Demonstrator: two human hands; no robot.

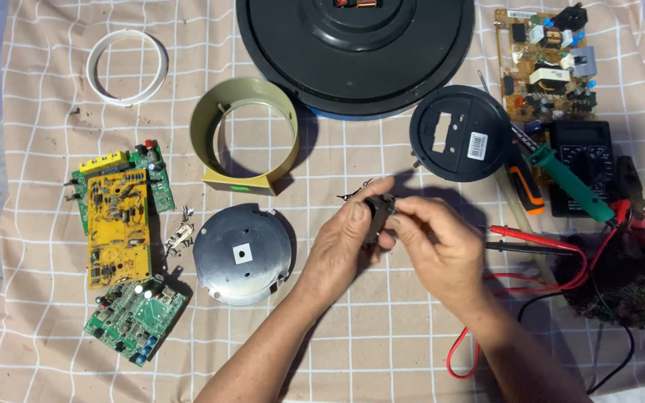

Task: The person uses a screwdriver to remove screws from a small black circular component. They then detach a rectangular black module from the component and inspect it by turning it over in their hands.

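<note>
Item in hand: a small dark component with thin wire leads, held above the checked cloth at mid-table, just in front of the person. The left hand is closed on it from the left, thumb and fingers pinching its body; the right hand is closed on its other side, fingertips working at the end — what exactly they grip there is too small to tell. Handling, as a judgement: the part looks light and fiddly, so a firm pinch on the body with the left and small, gentle movements with the right would suit it, sparing the thin leads. Around it: a round metal plate just to the left; an olive plastic ring housing behind that; a large black round base at the far edge; a black disc cover near the right hand. Left side — a yellow circuit board, green boards and a white ring. Right side: a tan circuit board, a multimeter, a green-handled soldering iron, and red probe leads lying close under the right wrist, where they could snag.
</note>
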